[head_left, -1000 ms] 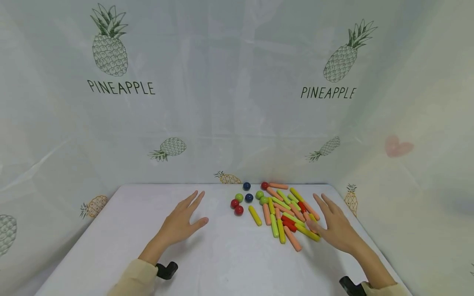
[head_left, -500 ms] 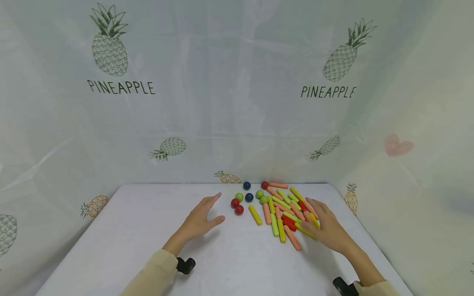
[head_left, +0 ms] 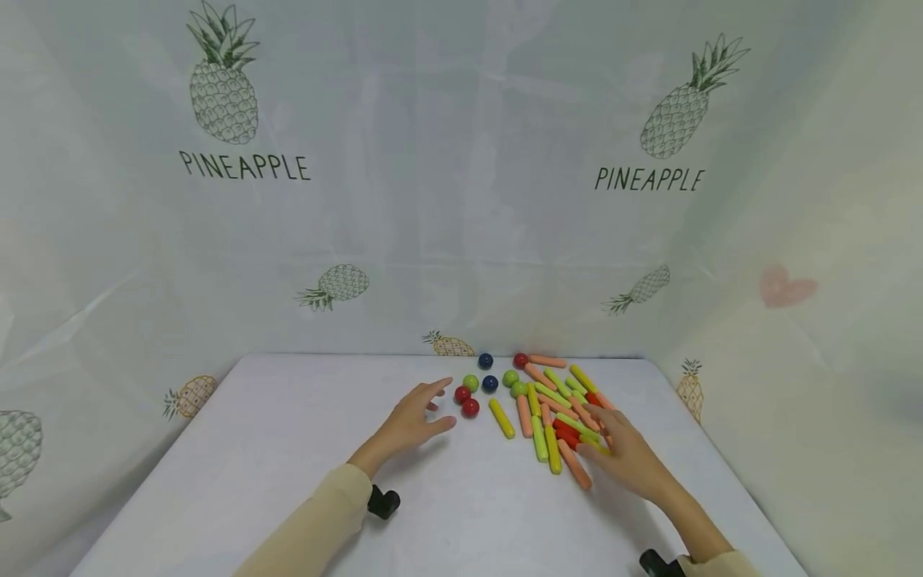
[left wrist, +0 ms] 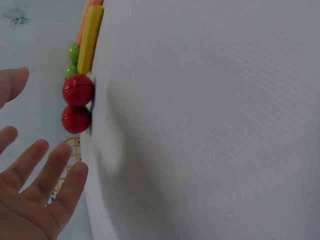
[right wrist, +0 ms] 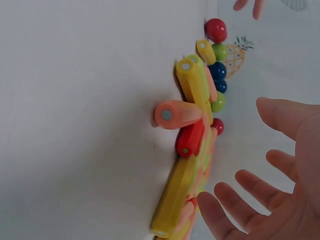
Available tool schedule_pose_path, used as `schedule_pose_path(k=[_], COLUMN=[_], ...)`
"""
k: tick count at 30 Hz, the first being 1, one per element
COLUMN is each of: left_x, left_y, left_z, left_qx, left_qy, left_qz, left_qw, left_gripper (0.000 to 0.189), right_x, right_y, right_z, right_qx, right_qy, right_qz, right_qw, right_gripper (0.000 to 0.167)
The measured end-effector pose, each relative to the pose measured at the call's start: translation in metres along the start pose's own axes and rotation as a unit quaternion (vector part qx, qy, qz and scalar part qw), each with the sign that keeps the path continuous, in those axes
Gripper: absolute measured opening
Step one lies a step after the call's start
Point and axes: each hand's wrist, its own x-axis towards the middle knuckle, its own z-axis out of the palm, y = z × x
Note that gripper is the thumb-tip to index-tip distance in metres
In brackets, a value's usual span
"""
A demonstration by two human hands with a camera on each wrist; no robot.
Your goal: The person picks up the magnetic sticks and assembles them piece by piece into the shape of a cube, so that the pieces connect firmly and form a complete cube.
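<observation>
My left hand (head_left: 408,421), fingers extended and slightly bent, hovers just left of two touching red balls (head_left: 470,409). In the left wrist view those balls lie beyond the spread fingers, with a yellow stick (left wrist: 91,40) beside them. On the right, my right hand (head_left: 629,458) hovers over the near right side of a loose pile of coloured sticks (head_left: 540,439), hiding some of them. Seen from the right wrist, its fingers are parted and grip nothing. A salmon stick (right wrist: 177,115) juts out from the pile, showing a grey disc on its end.
Green balls (head_left: 510,377), dark blue balls (head_left: 490,384) and another red ball (head_left: 521,361) lie near the back edge of the white table (head_left: 288,449). A pineapple-print sheet (head_left: 447,208) hangs behind. Black wrist cameras (head_left: 384,503) sit on both wrists.
My left hand has moved right, toward the red balls. My right hand has shifted slightly left and lower over the sticks. The balls and sticks lie as before; the head view has shifted slightly.
</observation>
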Motion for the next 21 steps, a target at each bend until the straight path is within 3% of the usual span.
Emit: schedule_pose_path(k=[10,15,21], left_x=[0.014,0.018,0.025], left_y=[-0.003,0.0,0.001], left_z=[0.008,0.012,0.016], left_qx=[-0.02,-0.007,0.008], left_qy=[-0.019,-0.025,-0.031], left_qz=[-0.01,-0.014,-0.008], left_qw=[0.9996,0.9996,0.9994], left_gripper=[0.07,0.068,0.063], right_x=[0.004,0.006,0.005], right_y=[0.003,0.004,0.007], right_z=[0.01,0.017,0.024], right_qx=[0.036,0.056,0.032], right_qy=[-0.026,-0.044,-0.04], right_qz=[-0.005,0.021,0.008], right_qw=[0.999,0.9972,0.9987], right_gripper=[0.063,0.052,0.044])
